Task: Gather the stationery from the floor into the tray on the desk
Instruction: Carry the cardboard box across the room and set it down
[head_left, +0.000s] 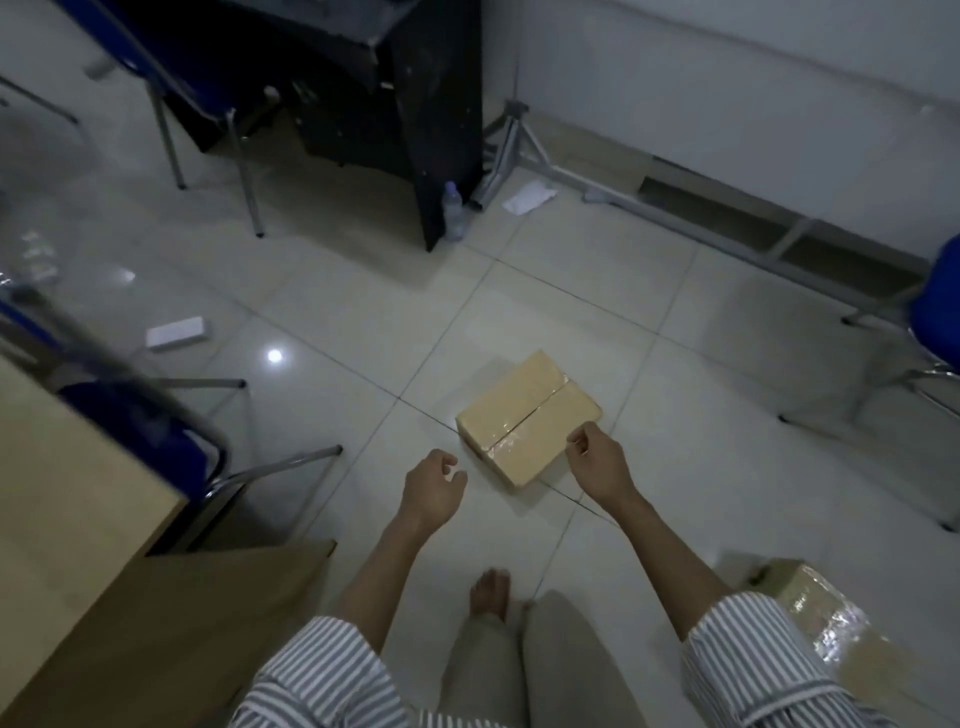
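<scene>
My left hand (434, 491) hangs over the tiled floor with its fingers loosely curled and nothing in it. My right hand (597, 460) hovers above the near corner of a taped tan cardboard box (519, 410); its fingers are half curled and hold nothing. On the floor to the left lies a small white flat box (178, 333). The light wooden desk (62, 467) fills the lower left. No tray is in view.
A blue chair (145, 431) stands beside the desk, another blue chair (935, 322) at the right edge. A black cabinet (395, 104), a water bottle (452, 210), a tripod (514, 145) and crumpled paper (527, 197) stand farther off. A second taped box (815, 608) lies bottom right.
</scene>
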